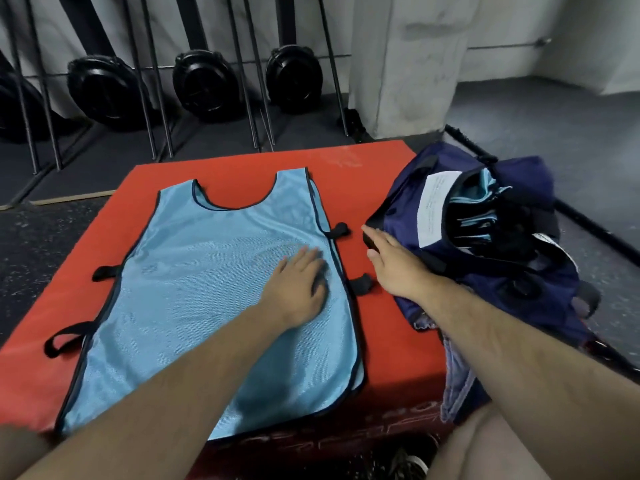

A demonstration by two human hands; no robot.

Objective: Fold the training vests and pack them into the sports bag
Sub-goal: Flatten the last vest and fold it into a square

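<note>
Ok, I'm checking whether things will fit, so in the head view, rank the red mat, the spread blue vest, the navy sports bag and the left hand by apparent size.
1. red mat
2. blue vest
3. navy sports bag, lying farther off and partly behind the right arm, so its place against the vest is unsure
4. left hand

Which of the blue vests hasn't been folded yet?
The light blue vest spread flat on the red mat under the left hand; the others sit bundled inside the navy bag.

One head-worn camera looks forward and steeply down, close over the red mat point(381, 323). The wall point(519, 46) rises beyond the mat, floor on either side of it.
</note>
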